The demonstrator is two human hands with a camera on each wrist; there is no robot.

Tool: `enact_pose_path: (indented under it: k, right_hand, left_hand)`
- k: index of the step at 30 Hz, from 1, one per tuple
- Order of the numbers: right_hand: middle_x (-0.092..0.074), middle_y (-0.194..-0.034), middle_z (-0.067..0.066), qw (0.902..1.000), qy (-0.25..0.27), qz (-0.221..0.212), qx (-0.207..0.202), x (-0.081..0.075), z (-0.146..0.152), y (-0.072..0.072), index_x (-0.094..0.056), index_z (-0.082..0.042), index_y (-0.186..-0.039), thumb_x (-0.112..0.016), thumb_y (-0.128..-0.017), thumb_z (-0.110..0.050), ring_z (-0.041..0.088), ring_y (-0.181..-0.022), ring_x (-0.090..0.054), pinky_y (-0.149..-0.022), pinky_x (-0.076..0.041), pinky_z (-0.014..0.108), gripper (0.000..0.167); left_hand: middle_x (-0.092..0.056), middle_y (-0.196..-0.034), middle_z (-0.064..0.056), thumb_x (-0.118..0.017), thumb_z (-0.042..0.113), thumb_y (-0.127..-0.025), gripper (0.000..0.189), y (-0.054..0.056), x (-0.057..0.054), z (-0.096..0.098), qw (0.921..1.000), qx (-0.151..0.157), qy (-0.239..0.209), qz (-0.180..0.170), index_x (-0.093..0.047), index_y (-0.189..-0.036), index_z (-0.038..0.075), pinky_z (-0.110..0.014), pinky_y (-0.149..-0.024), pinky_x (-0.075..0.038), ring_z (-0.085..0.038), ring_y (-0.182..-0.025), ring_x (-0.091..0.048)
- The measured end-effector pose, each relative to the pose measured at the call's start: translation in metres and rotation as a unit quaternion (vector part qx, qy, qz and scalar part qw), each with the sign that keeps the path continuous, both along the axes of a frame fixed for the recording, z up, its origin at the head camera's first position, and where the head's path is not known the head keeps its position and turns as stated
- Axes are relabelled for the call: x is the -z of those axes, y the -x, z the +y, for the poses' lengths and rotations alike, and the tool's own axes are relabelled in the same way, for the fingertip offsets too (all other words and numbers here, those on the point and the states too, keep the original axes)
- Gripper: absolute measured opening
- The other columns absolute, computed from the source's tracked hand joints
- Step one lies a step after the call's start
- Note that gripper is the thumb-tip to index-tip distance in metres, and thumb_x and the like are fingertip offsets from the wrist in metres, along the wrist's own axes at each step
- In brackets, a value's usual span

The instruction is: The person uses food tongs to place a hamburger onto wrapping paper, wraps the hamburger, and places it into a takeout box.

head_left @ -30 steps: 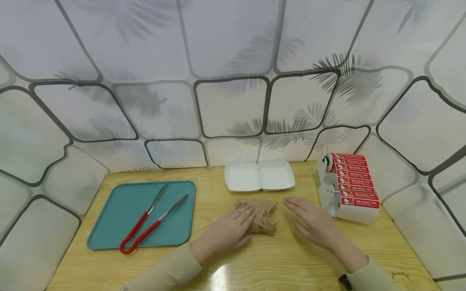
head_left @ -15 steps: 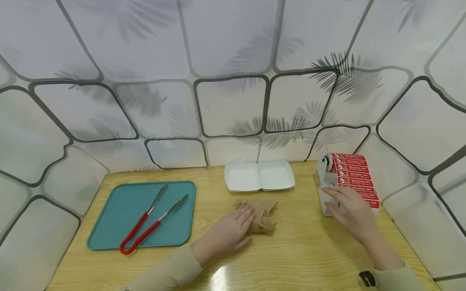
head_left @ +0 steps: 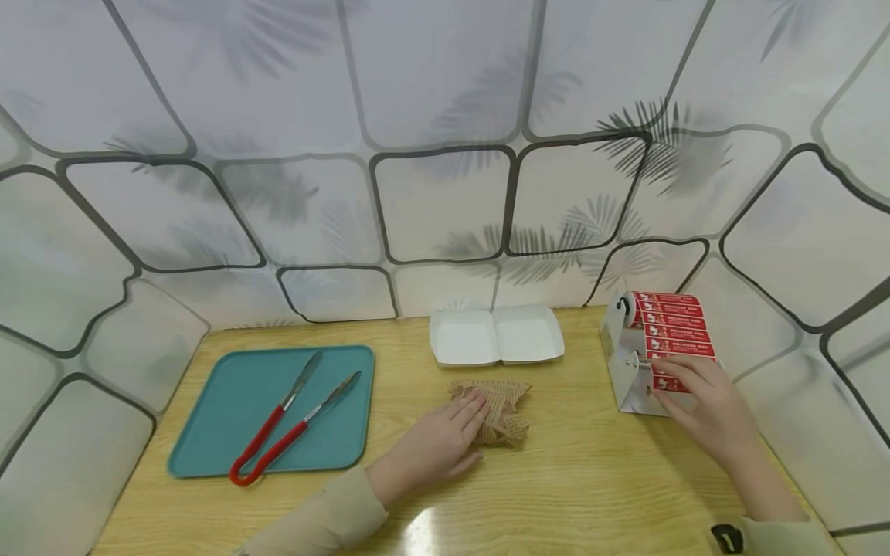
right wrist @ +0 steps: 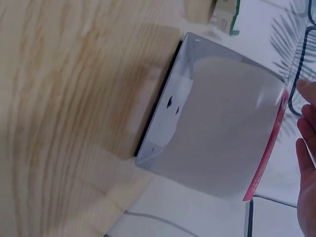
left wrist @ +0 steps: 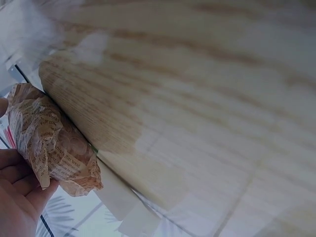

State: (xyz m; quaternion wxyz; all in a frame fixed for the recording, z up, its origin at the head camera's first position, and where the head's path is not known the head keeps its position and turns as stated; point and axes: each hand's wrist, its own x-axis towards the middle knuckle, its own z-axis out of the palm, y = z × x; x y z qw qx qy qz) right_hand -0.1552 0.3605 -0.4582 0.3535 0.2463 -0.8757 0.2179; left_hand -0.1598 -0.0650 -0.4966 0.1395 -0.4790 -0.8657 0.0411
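Note:
My left hand [head_left: 434,440] rests its fingers on a crumpled packet wrapped in brown printed paper [head_left: 506,413]. In the left wrist view, fingers lie along the side of this packet [left wrist: 54,143]. On the right, my right hand [head_left: 719,409] reaches to the front of a label dispenser [head_left: 626,390], which carries a roll of red-and-white labels [head_left: 674,328]. Its fingers overlap the lower labels in the head view. From the right wrist, the strip's pale backing [right wrist: 227,123] curves down, with the fingers [right wrist: 308,123] just beyond its red edge.
A white takeaway box [head_left: 464,340] lies unfolded behind the packet. To the left, tongs with red handles [head_left: 271,455] lie on a teal tray [head_left: 236,386], the handle end sticking out over its front edge. A patterned wall [head_left: 445,201] surrounds the wooden table [head_left: 556,494].
My right hand has moved right, from beside the packet to the front of the label dispenser. The left hand and the packet have stayed in place.

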Motion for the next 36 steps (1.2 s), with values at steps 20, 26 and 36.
enact_pose_path:
  k: [20, 26, 36]
  right_hand:
    - [-0.070, -0.098, 0.019, 0.9993, -0.014, 0.017, 0.030, 0.017, 0.011, 0.003, -0.077, 0.006, -0.106, -0.041, -0.107, -0.067, 0.034, -0.093, -0.058, -0.110, -0.023, -0.003, 0.081]
    - [-0.071, -0.098, 0.019, 0.9987, -0.011, 0.029, 0.041, 0.018, 0.011, 0.004, -0.077, 0.006, -0.102, -0.041, -0.108, -0.065, 0.036, -0.093, -0.060, -0.109, -0.024, -0.002, 0.080]
    - [-0.072, -0.097, 0.021, 0.9977, -0.021, 0.025, 0.059, 0.015, 0.008, 0.002, -0.077, 0.009, -0.101, -0.040, -0.109, -0.063, 0.039, -0.092, -0.061, -0.108, -0.022, -0.001, 0.081]
  left_hand:
    - [-0.051, -0.162, -0.017, -0.059, 0.048, -0.107, 0.069, -0.002, 0.001, 0.000, 0.9996, -0.009, 0.009, -0.024, -0.050, -0.156, -0.001, -0.037, -0.127, -0.042, -0.028, -0.152, -0.050]
    - [-0.053, -0.161, -0.017, -0.061, 0.047, -0.106, 0.069, -0.002, 0.001, 0.001, 0.9997, -0.009, 0.006, -0.021, -0.051, -0.155, -0.001, -0.037, -0.126, -0.044, -0.029, -0.151, -0.052]
    - [-0.051, -0.162, -0.018, -0.061, 0.047, -0.106, 0.070, -0.004, -0.001, 0.001, 0.9993, -0.015, 0.008, -0.034, -0.049, -0.156, -0.002, -0.038, -0.127, -0.042, -0.029, -0.152, -0.050]
